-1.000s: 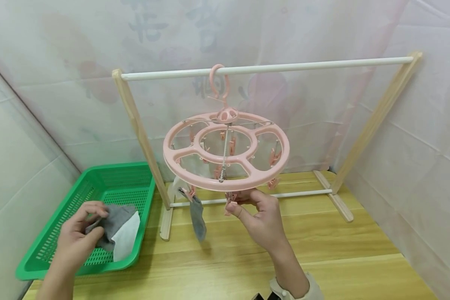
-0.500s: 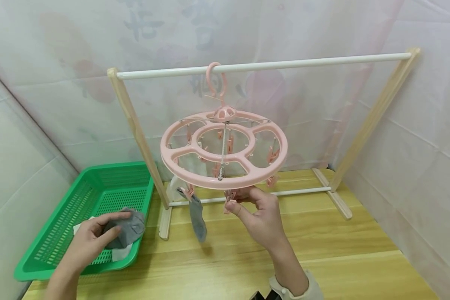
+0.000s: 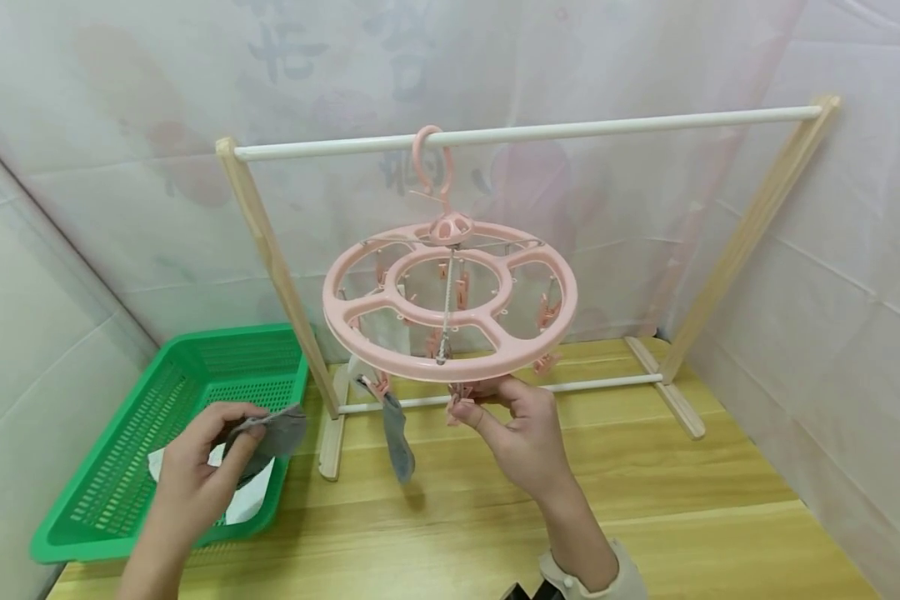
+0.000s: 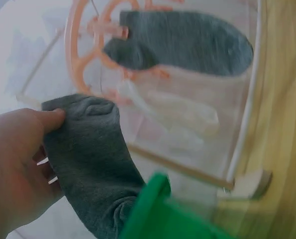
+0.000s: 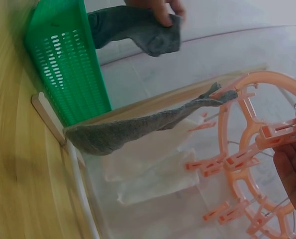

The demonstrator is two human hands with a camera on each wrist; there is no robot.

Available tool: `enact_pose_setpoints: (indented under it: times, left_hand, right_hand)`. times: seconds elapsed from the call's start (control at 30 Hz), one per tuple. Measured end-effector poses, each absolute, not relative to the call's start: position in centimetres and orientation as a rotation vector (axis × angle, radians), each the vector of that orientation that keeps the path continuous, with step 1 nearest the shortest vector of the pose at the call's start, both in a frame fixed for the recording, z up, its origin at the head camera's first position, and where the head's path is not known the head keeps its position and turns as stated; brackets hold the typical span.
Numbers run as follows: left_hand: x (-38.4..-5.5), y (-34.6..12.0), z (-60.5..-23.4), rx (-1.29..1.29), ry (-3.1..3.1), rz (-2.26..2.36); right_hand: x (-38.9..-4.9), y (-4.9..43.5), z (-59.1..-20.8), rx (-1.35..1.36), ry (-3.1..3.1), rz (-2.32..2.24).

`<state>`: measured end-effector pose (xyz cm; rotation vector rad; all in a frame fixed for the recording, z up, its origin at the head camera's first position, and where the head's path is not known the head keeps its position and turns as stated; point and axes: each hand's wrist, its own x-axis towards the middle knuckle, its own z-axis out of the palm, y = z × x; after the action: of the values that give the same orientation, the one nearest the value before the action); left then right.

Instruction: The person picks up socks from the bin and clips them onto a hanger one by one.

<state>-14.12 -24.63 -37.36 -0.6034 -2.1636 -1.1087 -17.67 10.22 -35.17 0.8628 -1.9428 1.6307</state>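
Note:
My left hand (image 3: 198, 458) grips a grey sock (image 3: 285, 432) by its cuff, over the right side of the green basket (image 3: 45, 542). In the left wrist view the held sock (image 4: 88, 149) hangs down, its lower end hidden behind the basket's rim. My right hand (image 3: 521, 433) pinches a pink clothespin (image 5: 279, 133) at the front of the round pink hanger (image 3: 397, 358). Another grey sock (image 3: 397, 437) dangles from a clip left of that hand. Behind it, in the right wrist view, pale socks (image 5: 157, 184) hang from other clips.
The hanger hooks over the white top bar (image 3: 607, 127) of a wooden-legged rack (image 3: 750, 242). Several spare clips (image 5: 217, 211) hang beneath the ring. White cloth (image 3: 247, 502) lies in the basket. All stands on a wood-grain table (image 3: 495, 533).
My left hand has lifted the grey sock from low in the basket, moving rightward and taking its cuff between thumb and fingers. My right hand stays at the clothespin.

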Motion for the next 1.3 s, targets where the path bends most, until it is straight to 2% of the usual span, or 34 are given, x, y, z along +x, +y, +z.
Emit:
enact_pose_setpoints:
  times: [0.17,0.53,0.93,1.3]
  left_hand:
    - [-13.5,-22.3,-36.2,-0.535,-2.092,-1.15]
    - [-13.7,-17.5,-35.2,-0.719,-1.903,-1.355]
    - [-14.1,-12.6,-34.6,-0.718,-1.771,-1.636]
    - [-15.6,-11.5,-35.7,-0.657,-2.116,-1.312]
  right_hand:
    - [-17.7,10.2,-35.2,0.865,-1.921,1.643]
    - [-17.8,9.9,-35.2,0.851,-1.87,1.676]
    - [-17.6,9.7,-35.2,0.896,-1.827,1.727]
    - [-17.8,9.9,-35.2,0.781,-1.883,1.68]
